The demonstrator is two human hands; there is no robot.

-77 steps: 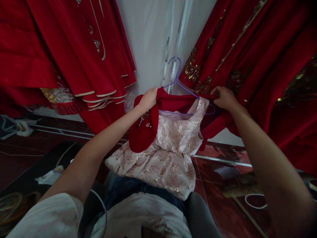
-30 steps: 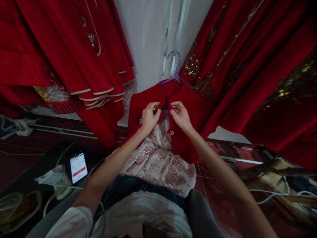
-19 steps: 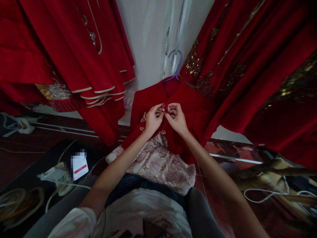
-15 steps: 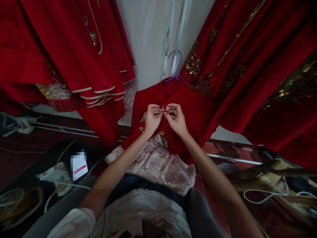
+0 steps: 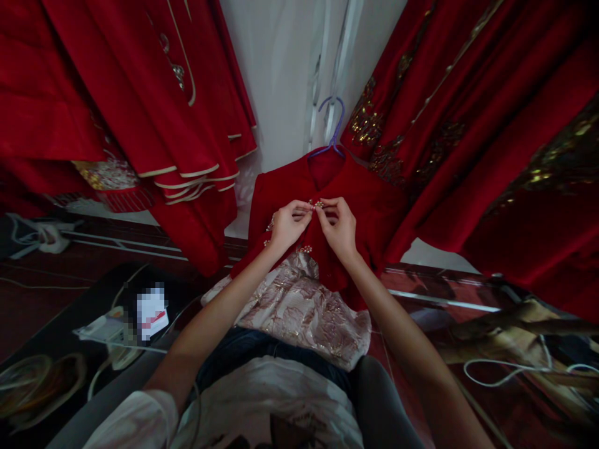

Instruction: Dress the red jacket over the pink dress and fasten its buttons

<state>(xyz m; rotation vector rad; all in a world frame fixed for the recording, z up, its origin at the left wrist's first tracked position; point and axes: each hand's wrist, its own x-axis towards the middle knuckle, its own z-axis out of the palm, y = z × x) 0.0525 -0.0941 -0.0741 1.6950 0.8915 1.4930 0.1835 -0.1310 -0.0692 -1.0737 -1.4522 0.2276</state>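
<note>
A red jacket [image 5: 281, 181] hangs in front of me on a purple hanger [image 5: 336, 128]. At its chest, my left hand [image 5: 291, 223] pinches the front edge of the jacket, thumb and fingers together. My right hand [image 5: 340, 228] is pinched right beside it on a small flower-shaped button [image 5: 319, 204]. The fingertips of the two hands nearly touch and hide part of the button and cloth. Another flower-shaped button [image 5: 306, 249] shows below my hands. Pale pink brocade cloth [image 5: 299, 312] with a gold pattern spreads under the jacket, over my lap.
Red garments [image 5: 187, 125] with cream edging hang at left, and red garments with gold sequins [image 5: 367, 121] at right. On a black surface at left lie a white card-like item [image 5: 153, 315], cables and a clear bag [image 5: 28, 386]. A white cord [image 5: 496, 374] loops at lower right.
Both hands have shifted slightly right, still pinched together at the jacket front. The whole view has moved a little.
</note>
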